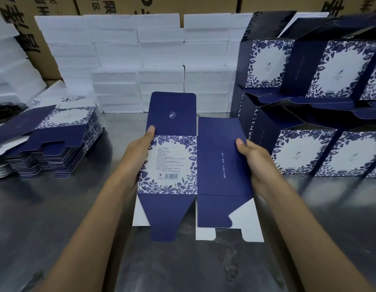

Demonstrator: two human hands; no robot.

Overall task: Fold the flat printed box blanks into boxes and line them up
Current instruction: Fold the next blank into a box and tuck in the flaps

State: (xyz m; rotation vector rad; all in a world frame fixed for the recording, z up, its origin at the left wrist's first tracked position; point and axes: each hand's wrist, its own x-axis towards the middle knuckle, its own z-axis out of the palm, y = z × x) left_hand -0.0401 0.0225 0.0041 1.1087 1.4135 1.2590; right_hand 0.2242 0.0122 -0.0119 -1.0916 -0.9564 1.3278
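1. Flat navy-and-white floral cardboard box blank (178, 165) held up over grey metal tabletop (56, 207), between both hands.
2. Left hand (140, 152) gripping blank's left edge, thumb on top.
3. Right hand (252, 159) pinching right navy panel, fingers curled behind.
4. Stack of flat blanks (54, 140) at left; folded floral boxes (309, 123) stacked at right.

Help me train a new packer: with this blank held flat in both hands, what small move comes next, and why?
Probably push the two edges toward each other to pop the blank into a tube: it is flat, the left hand and right hand grip opposite edges, and no flap is folded.
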